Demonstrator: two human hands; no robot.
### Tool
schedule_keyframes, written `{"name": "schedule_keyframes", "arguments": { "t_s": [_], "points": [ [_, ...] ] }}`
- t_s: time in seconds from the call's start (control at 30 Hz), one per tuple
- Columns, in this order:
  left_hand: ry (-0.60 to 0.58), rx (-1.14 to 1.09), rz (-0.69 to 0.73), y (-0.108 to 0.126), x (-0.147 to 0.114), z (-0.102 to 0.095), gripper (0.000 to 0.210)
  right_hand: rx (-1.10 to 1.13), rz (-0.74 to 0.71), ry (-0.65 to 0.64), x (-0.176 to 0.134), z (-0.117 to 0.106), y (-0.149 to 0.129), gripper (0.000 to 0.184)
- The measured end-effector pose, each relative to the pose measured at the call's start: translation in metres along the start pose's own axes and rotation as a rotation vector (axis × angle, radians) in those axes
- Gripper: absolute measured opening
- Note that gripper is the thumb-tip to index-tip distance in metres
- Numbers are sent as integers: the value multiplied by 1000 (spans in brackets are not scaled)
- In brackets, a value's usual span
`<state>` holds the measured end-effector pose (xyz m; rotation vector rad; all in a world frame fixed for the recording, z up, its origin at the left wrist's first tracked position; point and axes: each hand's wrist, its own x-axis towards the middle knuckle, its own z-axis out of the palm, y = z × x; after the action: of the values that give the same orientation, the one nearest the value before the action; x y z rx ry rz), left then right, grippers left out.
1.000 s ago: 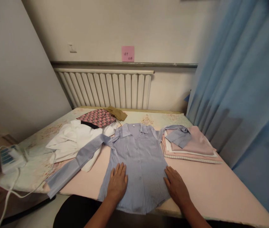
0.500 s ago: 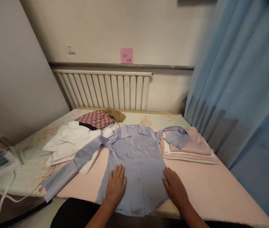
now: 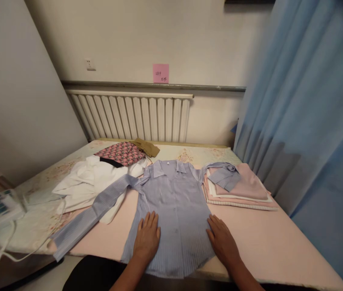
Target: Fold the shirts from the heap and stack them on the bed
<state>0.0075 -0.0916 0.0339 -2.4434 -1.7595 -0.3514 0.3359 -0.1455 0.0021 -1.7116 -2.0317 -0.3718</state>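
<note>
A blue striped shirt (image 3: 174,198) lies spread front side up, its collar toward the wall and its hem over the table's near edge. My left hand (image 3: 147,236) rests flat on the lower left of the shirt, fingers stretched out. At the shirt's right edge my right hand (image 3: 222,239) lies flat, fingers extended, partly on the cloth. Neither hand grips anything. The left sleeve reaches out toward the near left, across a white garment (image 3: 83,182). The right sleeve lies bunched on a stack of folded clothes (image 3: 256,186).
A pink patterned cloth (image 3: 121,152) and an olive cloth (image 3: 147,147) lie behind the white garment. At left a power strip (image 3: 4,210) trails white cables. A radiator (image 3: 129,115) stands behind the table, and a blue curtain (image 3: 295,121) hangs along the right side.
The camera view has shifted very slightly. Both hands and the shirt stay in place.
</note>
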Motion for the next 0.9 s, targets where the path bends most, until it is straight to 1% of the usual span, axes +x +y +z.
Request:
{"name": "schedule_keyframes", "arguments": {
  "t_s": [0.2, 0.43, 0.53, 0.9],
  "points": [
    [-20, -3, -3, 1, 1, -3, 49, 11, 3, 1, 0, -1, 0, 38],
    [-13, -11, 0, 0, 0, 0, 49, 37, 11, 20, 0, 0, 0, 38],
    [-21, -6, -5, 1, 0, -1, 49, 49, 18, 9, 1, -2, 0, 38],
    [6, -5, 5, 0, 1, -1, 48, 68, 45, 7, 2, -3, -2, 37]
  ]
}}
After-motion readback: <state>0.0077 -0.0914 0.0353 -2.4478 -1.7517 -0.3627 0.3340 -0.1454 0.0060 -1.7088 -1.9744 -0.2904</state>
